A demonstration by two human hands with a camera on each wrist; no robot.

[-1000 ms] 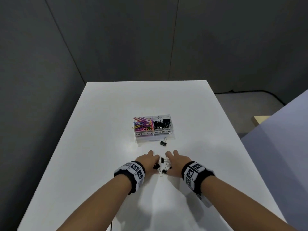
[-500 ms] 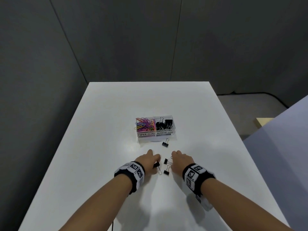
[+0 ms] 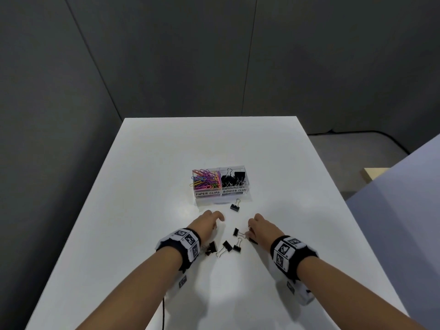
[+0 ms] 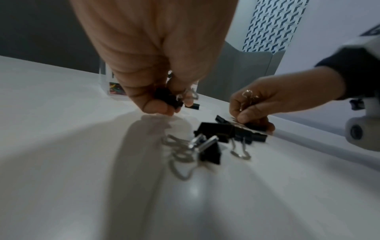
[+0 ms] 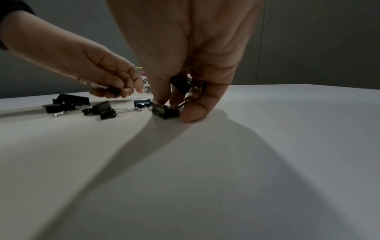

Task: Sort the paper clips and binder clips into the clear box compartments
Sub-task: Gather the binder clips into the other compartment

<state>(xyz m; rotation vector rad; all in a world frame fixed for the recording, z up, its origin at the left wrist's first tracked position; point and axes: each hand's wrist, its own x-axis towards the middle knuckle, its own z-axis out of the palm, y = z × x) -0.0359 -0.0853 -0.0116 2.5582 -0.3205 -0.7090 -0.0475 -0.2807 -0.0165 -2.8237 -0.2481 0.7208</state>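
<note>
The left hand [image 3: 206, 222] pinches one black binder clip [image 4: 167, 98] just above the white table [image 3: 147, 186]. The right hand [image 3: 263, 226] already cradles a clip in its curled fingers and closes thumb and fingertips on another clip [image 5: 165, 111] that lies on the table. Several loose binder clips [image 3: 227, 246] lie between the wrists, and one [image 3: 235, 206] sits just near of the clear box [image 3: 220, 196]. The box's left compartment holds coloured paper clips [image 3: 205, 180], the right one black binder clips. To gather well, each hand should probably grip the black body rather than the slippery wire handles, lift straight up, and drop its clips into the right compartment only.
</note>
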